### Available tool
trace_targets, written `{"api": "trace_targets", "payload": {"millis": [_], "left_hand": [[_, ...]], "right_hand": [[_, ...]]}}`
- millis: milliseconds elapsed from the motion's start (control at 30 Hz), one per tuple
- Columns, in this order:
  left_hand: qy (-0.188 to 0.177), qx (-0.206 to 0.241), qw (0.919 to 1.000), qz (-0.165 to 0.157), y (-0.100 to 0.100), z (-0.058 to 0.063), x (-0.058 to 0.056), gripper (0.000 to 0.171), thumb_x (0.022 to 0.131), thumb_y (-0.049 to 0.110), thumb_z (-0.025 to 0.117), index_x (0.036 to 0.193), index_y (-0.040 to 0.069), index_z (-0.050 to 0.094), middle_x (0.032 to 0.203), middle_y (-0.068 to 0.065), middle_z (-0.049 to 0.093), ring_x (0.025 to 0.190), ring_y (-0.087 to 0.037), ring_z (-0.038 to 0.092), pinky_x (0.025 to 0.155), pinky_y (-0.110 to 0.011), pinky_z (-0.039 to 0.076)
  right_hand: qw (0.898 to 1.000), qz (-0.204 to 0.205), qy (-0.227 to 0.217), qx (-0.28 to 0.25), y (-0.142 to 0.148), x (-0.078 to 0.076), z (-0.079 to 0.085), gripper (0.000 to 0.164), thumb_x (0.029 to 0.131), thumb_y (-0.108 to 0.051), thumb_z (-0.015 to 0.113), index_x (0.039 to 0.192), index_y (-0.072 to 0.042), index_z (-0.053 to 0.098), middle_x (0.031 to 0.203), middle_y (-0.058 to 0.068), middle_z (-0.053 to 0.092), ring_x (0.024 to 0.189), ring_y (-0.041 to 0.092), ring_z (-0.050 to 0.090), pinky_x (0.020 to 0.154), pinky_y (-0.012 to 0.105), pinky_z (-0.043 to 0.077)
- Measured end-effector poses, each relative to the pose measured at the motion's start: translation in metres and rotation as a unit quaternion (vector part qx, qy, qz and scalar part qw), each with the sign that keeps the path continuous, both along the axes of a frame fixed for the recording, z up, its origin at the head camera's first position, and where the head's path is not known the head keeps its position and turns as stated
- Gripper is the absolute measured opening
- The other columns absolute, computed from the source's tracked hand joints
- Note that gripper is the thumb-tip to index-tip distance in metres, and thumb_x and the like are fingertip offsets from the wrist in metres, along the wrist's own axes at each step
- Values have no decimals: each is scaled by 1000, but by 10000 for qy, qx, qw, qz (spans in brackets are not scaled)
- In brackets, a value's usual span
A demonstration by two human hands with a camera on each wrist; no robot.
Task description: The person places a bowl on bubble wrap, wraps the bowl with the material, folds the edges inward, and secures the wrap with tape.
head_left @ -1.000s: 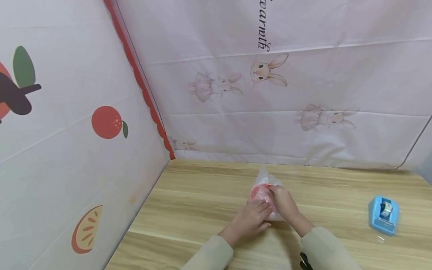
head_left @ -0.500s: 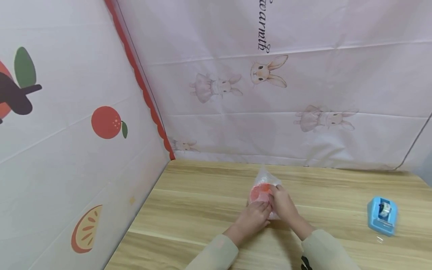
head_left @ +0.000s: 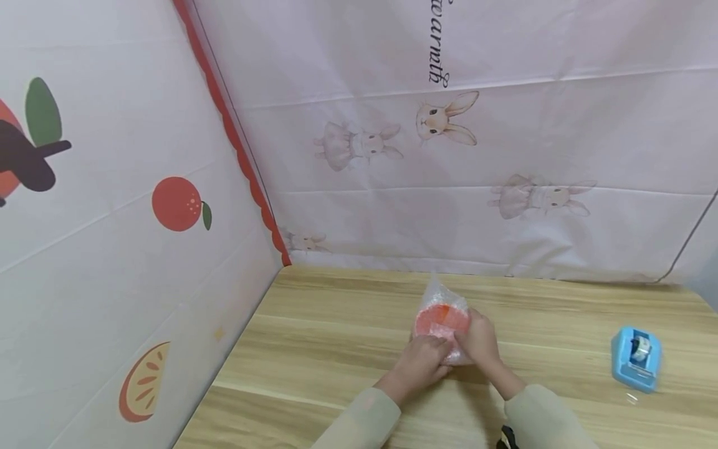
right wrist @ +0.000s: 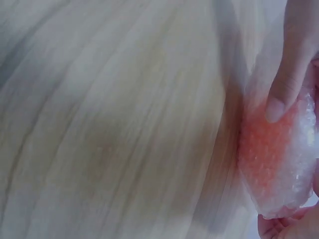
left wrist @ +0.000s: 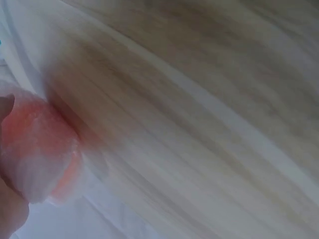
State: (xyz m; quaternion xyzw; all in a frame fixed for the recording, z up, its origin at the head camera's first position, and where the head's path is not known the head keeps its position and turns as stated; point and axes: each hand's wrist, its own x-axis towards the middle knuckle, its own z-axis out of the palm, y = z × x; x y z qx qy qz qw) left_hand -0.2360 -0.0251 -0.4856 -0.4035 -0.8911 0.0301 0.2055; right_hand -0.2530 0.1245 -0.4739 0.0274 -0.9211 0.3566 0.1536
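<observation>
A round, red-orange thing (head_left: 432,318) sits inside clear bubble wrap (head_left: 440,290) on the wooden table, its exact kind blurred by the wrap. The wrap's pointed end sticks out toward the back wall. My left hand (head_left: 419,363) holds the bundle's near left side, fingers over a folded layer of wrap. On the right edge, my right hand (head_left: 482,340) grips it with the thumb on top and the other fingers hidden behind. The right wrist view shows a thumb (right wrist: 286,92) pressing the wrapped red side. In the left wrist view the bundle (left wrist: 42,144) lies at the left edge.
A blue tape dispenser (head_left: 637,360) stands on the right of the table (head_left: 325,324), with a small clear strip by its near end. Printed cloth walls (head_left: 359,218) with rabbits and fruit close off the back and left.
My right hand has slid from the top of the bundle to its right edge, uncovering more of the red face. My left hand stays on the near left side; the dispenser is unmoved.
</observation>
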Motion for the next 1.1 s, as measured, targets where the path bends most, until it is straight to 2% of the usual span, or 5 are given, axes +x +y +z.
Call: {"api": "trace_targets", "payload": {"millis": [367,533,733,933,1100], "left_hand": [[3,-471,9971,601,13,0,-1,30,81,45,64,98,22,63,79,10,66,72,-6,62,65,-22,46],[-90,-503,9963,689,14,-1,-1,20,82,40,63,92,24,65,75,10,67,69,-6,62,62,-22,46],[-380,-569,9955,659,12,3,-2,14,84,38,61,83,24,65,71,10,66,67,-7,62,60,-22,46],[-482,-603,9953,583,10,7,-4,16,84,35,61,74,23,62,65,9,62,63,-8,60,57,-22,43],[-549,-626,9959,342,8,9,-3,17,84,34,61,71,24,60,63,11,61,59,-5,56,56,-21,42]], "right_hand": [[9984,160,-355,-419,3,-2,-4,53,65,6,63,113,21,48,101,38,58,94,49,57,85,54,46],[9887,209,-1166,-917,7,-1,-3,56,77,0,58,126,16,40,120,39,49,111,51,49,94,55,41],[9814,209,-1384,-1317,12,-1,-6,46,90,-13,50,126,15,41,115,37,53,104,47,54,90,51,45],[9592,149,-2002,-1991,17,-3,-4,49,95,-22,39,129,14,40,125,36,46,114,45,47,99,51,38],[9409,75,-2307,-2479,25,-3,-5,49,95,-23,37,128,13,44,109,27,55,93,26,55,79,29,46]]}}
